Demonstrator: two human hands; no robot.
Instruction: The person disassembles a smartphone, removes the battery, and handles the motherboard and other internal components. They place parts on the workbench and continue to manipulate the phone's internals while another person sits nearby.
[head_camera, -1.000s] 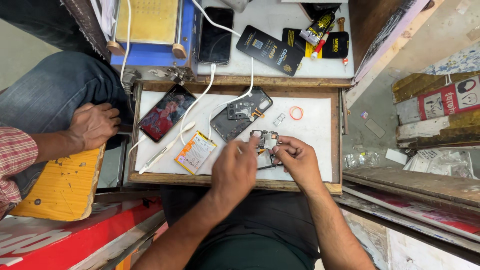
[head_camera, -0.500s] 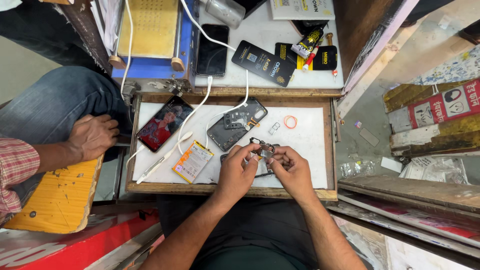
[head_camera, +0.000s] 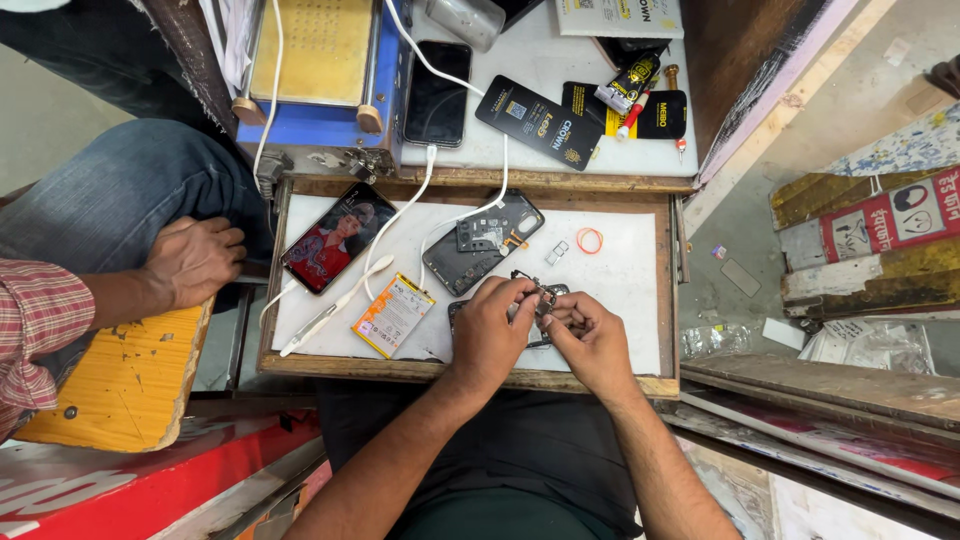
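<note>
Both my hands meet over a white-lined wooden tray (head_camera: 630, 290). My left hand (head_camera: 487, 333) and my right hand (head_camera: 590, 338) pinch a small dark phone part (head_camera: 535, 298) between their fingertips, just above a dark phone body lying under them. An opened phone back (head_camera: 483, 243) with exposed board lies just beyond my hands, a white cable (head_camera: 415, 205) running to it. A phone with a lit screen (head_camera: 337, 237) and a flat battery (head_camera: 393, 315) lie to the left.
Another person's hand (head_camera: 195, 262) rests on a jeans-clad knee at left, above a yellow board (head_camera: 120, 375). An orange ring (head_camera: 589, 240) and small metal piece (head_camera: 557, 252) lie on the tray. Behind stand a blue-and-yellow machine (head_camera: 320, 75), a dark phone (head_camera: 437, 92), a glue tube (head_camera: 628, 83).
My hands have stayed on the small part, shifting a little; the camera view has drifted slightly. The other person's hand stays on the knee.
</note>
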